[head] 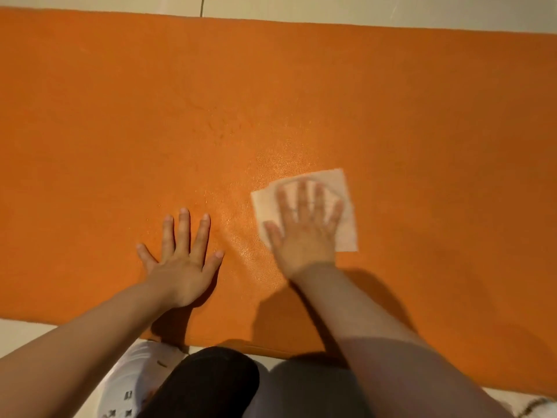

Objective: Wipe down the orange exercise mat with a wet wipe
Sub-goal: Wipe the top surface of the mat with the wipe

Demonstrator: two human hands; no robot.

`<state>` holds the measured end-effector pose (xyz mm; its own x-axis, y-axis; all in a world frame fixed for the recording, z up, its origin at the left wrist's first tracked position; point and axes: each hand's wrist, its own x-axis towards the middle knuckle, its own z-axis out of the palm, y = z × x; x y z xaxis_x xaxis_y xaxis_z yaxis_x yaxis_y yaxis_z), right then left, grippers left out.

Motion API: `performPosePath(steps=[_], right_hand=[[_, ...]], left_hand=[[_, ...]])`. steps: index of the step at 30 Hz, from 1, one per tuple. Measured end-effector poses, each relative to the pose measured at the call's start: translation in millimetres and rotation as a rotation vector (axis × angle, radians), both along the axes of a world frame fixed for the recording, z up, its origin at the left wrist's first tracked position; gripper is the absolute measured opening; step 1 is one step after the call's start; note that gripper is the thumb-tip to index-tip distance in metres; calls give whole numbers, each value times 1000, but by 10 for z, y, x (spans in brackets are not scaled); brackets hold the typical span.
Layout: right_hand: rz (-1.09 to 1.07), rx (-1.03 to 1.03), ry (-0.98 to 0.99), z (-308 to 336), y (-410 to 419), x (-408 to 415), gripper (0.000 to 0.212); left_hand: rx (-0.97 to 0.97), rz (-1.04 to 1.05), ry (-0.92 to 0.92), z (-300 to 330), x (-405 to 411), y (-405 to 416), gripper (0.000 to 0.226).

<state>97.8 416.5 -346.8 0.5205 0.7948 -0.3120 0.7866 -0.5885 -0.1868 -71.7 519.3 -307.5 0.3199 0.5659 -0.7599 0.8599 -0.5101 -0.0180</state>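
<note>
Right hand (304, 227), fingers flat, presses the wet wipe (346, 227) onto the orange mat (301, 86); left hand (180, 257) braces, spread, holding nothing. Ungripped, the wipe may bunch or slip under uneven pressure.

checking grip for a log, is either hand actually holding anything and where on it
Nothing is gripped. The right hand presses flat on the middle of the wet wipe; the left hand lies flat on the orange mat.
</note>
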Motion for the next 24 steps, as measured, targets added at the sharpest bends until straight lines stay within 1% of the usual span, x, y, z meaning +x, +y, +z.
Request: performPosePath(steps=[1, 3, 5, 6, 8, 10, 13, 15, 17, 19, 20, 22, 24], right_hand=[[92, -15, 15, 15, 69, -125, 72], [189, -14, 25, 60, 164, -131, 67], [233, -8, -2, 57, 222, 94, 67], [208, -8, -3, 53, 243, 270, 68], [70, -23, -27, 15, 222, 728, 70], [-115, -79, -82, 10, 54, 1268, 71], [-375, -135, -53, 99, -340, 1868, 73], [-470, -102, -24, 127, -438, 1891, 71], [-500, -57, -26, 73, -320, 1677, 65], [-478, -37, -22, 8, -90, 1390, 62], [-429, -19, -23, -9, 32, 1239, 62], [-248, 20, -36, -14, 265, 898, 61], [5, 35, -34, 8, 475, 514, 61]], left_hand=[[-15, 0, 8, 12, -2, 4, 68], [-37, 5, 18, 28, 2, 15, 69], [-60, 10, 24, 53, 15, 31, 70], [-73, 12, 26, 64, 20, 39, 71], [-96, 12, 38, 97, 34, 39, 77], [-106, 8, 51, 123, 48, 30, 83], [-99, -1, 52, 137, 55, 18, 99], [-101, -3, 55, 135, 52, 19, 108], [-94, 1, 59, 128, 40, 24, 111], [-90, -3, 67, 123, 30, 17, 112], [-89, -1, 68, 125, 33, 16, 112], [-89, 5, 65, 115, 43, 17, 113], [-60, 26, 31, 65, 27, 17, 112]])
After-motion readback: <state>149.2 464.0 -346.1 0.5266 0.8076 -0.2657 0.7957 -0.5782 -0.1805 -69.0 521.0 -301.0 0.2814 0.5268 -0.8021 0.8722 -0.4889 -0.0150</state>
